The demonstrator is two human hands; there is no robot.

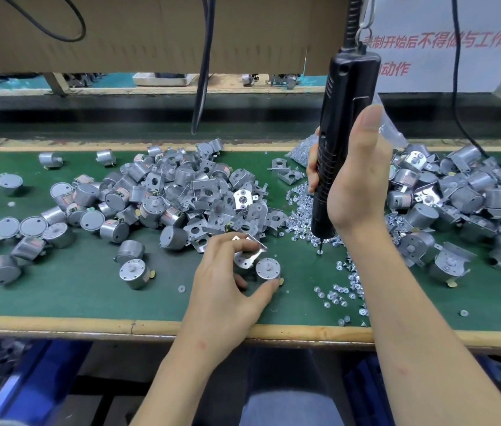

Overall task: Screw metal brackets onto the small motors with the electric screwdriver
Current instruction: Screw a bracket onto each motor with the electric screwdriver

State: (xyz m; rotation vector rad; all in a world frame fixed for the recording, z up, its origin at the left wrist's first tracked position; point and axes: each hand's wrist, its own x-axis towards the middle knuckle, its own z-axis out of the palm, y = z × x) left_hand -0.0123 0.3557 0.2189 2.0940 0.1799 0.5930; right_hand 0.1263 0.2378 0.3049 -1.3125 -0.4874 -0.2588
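Gripping 1 screwdriver (346, 96), 1 bracket (247, 256); 1 motor (267, 268) adj.

Left hand (227, 278): low, forearm bare, fingers pinching bracket (247, 260), thumb spread. Right hand (358, 182): raised, upright, fingers wrapped round screwdriver (347, 87), thumb straight.

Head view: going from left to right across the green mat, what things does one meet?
Loose motors, heap of motors and brackets, left hand with a metal bracket, single motor, scattered screws, electric screwdriver in right hand, heap of bracketed motors.
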